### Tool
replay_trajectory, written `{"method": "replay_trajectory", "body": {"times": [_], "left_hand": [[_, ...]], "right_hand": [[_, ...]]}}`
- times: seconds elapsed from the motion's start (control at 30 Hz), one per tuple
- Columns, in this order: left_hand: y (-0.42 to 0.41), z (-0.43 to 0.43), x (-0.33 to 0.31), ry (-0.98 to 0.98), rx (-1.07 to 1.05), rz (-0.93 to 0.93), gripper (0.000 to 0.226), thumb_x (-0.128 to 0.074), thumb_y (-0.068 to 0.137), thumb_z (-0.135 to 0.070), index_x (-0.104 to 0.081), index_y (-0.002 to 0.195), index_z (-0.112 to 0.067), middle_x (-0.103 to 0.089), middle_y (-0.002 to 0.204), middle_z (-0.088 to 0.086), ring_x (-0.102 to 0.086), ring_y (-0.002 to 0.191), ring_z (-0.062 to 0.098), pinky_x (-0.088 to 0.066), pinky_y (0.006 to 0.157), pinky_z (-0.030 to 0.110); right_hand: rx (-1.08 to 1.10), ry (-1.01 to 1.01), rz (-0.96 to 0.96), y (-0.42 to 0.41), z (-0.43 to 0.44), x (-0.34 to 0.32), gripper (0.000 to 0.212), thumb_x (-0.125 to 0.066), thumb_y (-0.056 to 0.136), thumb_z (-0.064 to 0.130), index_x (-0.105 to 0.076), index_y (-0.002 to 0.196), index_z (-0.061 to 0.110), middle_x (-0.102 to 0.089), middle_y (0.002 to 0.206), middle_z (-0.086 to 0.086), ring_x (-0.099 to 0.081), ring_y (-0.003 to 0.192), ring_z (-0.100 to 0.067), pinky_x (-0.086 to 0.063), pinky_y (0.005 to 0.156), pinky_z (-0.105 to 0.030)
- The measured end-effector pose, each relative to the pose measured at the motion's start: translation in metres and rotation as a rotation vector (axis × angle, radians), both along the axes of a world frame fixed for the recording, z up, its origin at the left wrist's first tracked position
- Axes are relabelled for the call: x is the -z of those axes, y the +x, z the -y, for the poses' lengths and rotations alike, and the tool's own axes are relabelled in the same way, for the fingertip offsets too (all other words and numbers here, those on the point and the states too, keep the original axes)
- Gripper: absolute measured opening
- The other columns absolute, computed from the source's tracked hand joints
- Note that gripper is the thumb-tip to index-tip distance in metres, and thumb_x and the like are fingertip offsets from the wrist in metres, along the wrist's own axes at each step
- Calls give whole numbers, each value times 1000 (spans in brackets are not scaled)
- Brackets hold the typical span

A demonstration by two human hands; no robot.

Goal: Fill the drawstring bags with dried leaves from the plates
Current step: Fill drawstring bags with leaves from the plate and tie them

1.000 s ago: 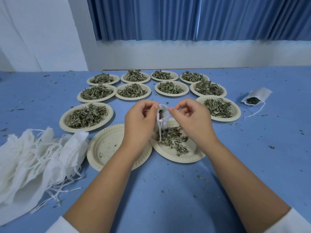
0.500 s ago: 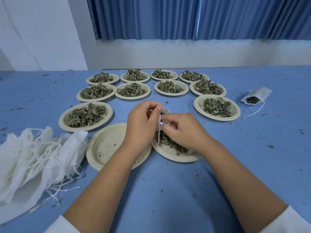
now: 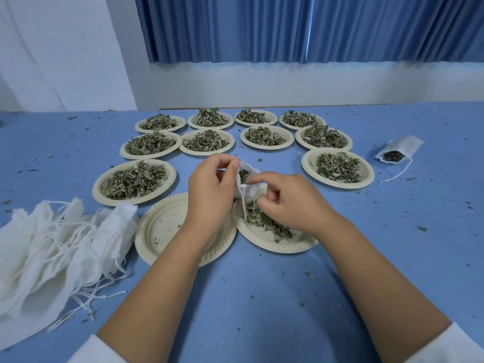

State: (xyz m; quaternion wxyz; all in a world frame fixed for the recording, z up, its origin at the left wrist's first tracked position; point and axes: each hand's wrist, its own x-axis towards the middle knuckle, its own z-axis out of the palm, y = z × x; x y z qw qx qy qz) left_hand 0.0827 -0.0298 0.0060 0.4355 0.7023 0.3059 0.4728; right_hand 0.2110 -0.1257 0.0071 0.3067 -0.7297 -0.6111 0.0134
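**Clerk:** Item one, the hands?

**Checker:** Left hand (image 3: 209,189): thumb and forefinger pinch the far lip of a small white drawstring bag (image 3: 248,176), the other fingers curled. Right hand (image 3: 285,203): fingertips pinch the near lip. The bag's mouth gapes and there are leaves inside. Its cord (image 3: 243,205) hangs loose.

**Clerk:** Beneath them?

**Checker:** A round, cream, ridged-rim plate (image 3: 272,244), holding a thin scatter of dried leaves (image 3: 264,221), green and crumpled. Touching its left rim is an emptied plate (image 3: 162,226) with only crumbs.

**Clerk:** Stock further out?

**Checker:** Ten heaped plates (image 3: 133,180) in an arc behind, rims close or touching. A pile of empty bags (image 3: 52,247) sits near left: gauzy cloth and tangled cords, running off the frame. One filled bag (image 3: 398,151) lies well apart at right on its side, mouth open.

**Clerk:** Room to move?

**Checker:** The blue table (image 3: 262,310) is smooth and flecked with leaf crumbs. Open stretches lie near, between the forearms, and at right around the filled bag. The far edge meets a white wall under a pleated blue curtain (image 3: 288,27).
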Motion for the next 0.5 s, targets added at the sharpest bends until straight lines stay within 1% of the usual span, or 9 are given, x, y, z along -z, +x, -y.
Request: {"method": "replay_trajectory", "body": {"times": [0.03,0.1,0.2,0.3,0.37,0.4,0.43,0.47,0.5], "left_hand": [[0,0,0,-3,0,-2,9,-59,97,-18,-67,94,-17,-69,85,-3,-66,81,22,-57,79,50],[0,0,0,-3,-5,-5,9,-58,98,-18,-67,94,-18,-69,89,-1,-67,83,24,-56,79,51],[-1,-1,0,10,-25,-13,10,-58,98,-18,-66,92,-22,-68,87,-6,-67,82,20,-57,79,48],[0,-3,2,20,-40,-24,10,-59,98,-19,-65,91,-24,-66,86,-11,-65,77,11,-57,74,35],[1,-4,4,31,-44,-40,10,-59,98,-20,-65,92,-24,-67,88,-11,-63,76,6,-53,69,23],[1,-5,5,35,-46,-48,9,-58,98,-21,-65,93,-23,-67,89,-11,-62,76,4,-49,67,17],[1,-6,5,37,-50,-54,9,-58,98,-21,-66,94,-23,-67,90,-10,-62,75,2,-46,65,12],[1,-6,6,36,-54,-58,9,-58,98,-21,-66,94,-22,-67,91,-9,-61,75,1,-45,63,10],[1,-7,6,35,-58,-62,9,-58,98,-22,-66,95,-22,-67,91,-8,-60,74,1,-44,62,10]], "right_hand": [[-6,-25,4,0,-1,0,30,-57,83,21,-64,107,37,-53,56,9,-52,58,-9,-50,62,-34],[-32,-13,-45,0,-1,1,20,-56,82,19,-60,92,36,-49,53,9,-48,53,-9,-47,59,-36],[-54,18,-97,2,0,0,12,-55,80,17,-54,79,30,-46,50,8,-43,50,-9,-43,56,-35],[-12,31,-150,8,1,0,14,-55,81,14,-57,74,27,-47,51,7,-42,50,-9,-46,59,-38],[29,18,-178,14,1,-1,16,-56,81,14,-60,77,29,-52,57,4,-47,55,-12,-49,65,-41],[40,-22,-180,18,1,-1,17,-57,82,16,-62,81,31,-56,64,5,-51,60,-12,-51,70,-41],[39,-92,-160,22,2,-1,18,-58,83,18,-64,89,34,-59,74,9,-54,69,-10,-52,76,-39],[23,-181,-120,26,3,0,23,-60,84,21,-65,101,37,-60,89,12,-55,80,-7,-50,82,-35],[-6,-275,-78,29,4,0,33,-61,85,25,-63,115,39,-58,106,13,-53,92,-4,-46,89,-29]]}}
